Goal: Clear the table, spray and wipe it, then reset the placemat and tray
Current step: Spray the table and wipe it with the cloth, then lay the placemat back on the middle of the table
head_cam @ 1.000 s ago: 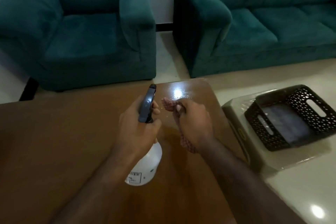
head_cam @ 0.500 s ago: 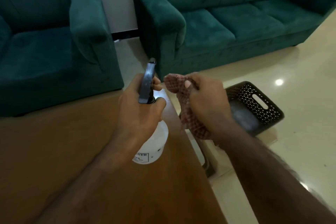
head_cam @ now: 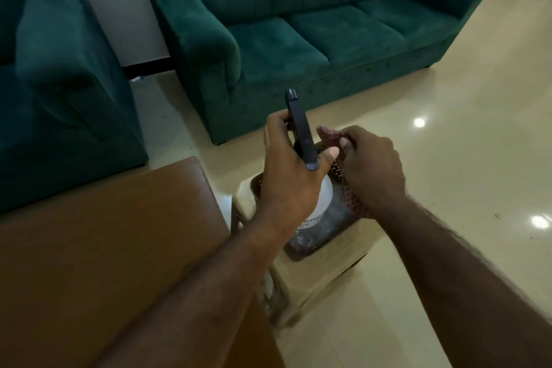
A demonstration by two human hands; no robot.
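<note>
Two dark green velvet sofas (head_cam: 313, 33) stand on the cream tiled floor (head_cam: 463, 158), one long and one armchair-sized at the left edge. One brown wooden surface (head_cam: 104, 242) fills the lower left. Beside it, one beige plastic stool (head_cam: 325, 272) carries one black perforated basket (head_cam: 316, 243) (mostly hidden by the hands). The left hand (head_cam: 291, 185) has its grip closed around one white spray bottle with a dark trigger head (head_cam: 324, 197), held above the basket. The right hand (head_cam: 372, 167) grips one red checked cloth (head_cam: 328, 131), bunched.
</note>
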